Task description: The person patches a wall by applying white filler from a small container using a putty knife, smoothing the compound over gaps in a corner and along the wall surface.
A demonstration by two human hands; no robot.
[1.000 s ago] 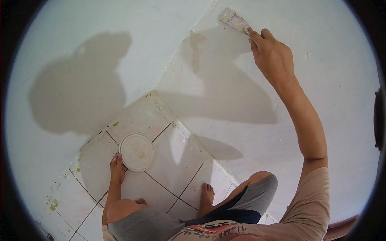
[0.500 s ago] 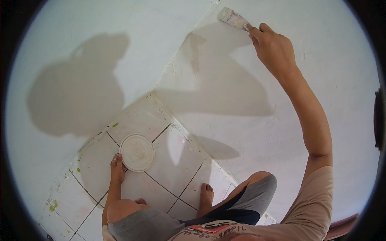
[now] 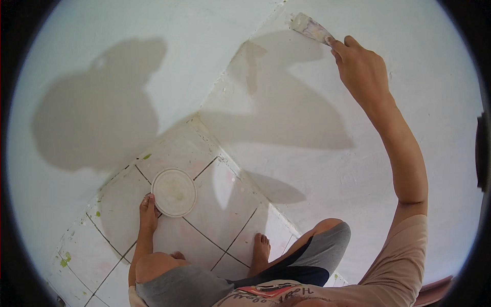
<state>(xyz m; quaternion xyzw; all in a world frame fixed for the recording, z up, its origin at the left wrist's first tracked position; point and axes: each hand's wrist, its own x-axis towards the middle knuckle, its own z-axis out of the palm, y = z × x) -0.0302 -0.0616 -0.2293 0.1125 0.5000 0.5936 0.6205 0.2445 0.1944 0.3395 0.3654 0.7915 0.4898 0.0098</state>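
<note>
Up on the right-hand wall, my right hand (image 3: 363, 71) is closed around the handle of a putty knife (image 3: 311, 27). Its broad blade is smeared with whitish paste and points left toward the wall corner, at or very close to the wall surface. Low on the left, my left hand (image 3: 148, 212) grips the rim of a round white lid (image 3: 174, 193), thumb on top. The lid is held flat above the floor and has a dull, smeared patch in its middle. The fingers beneath the lid are partly hidden.
Two pale walls, the left wall (image 3: 66, 199) and the right wall (image 3: 409, 66), meet in a corner ahead. White floor tiles (image 3: 204, 256) with dark joints carry green paint flecks. My knees and bare feet are close by. A dark object (image 3: 481, 153) is at the far right.
My right hand and the putty knife have shifted slightly right and down along the wall, away from the corner. The left hand and lid have barely moved.
</note>
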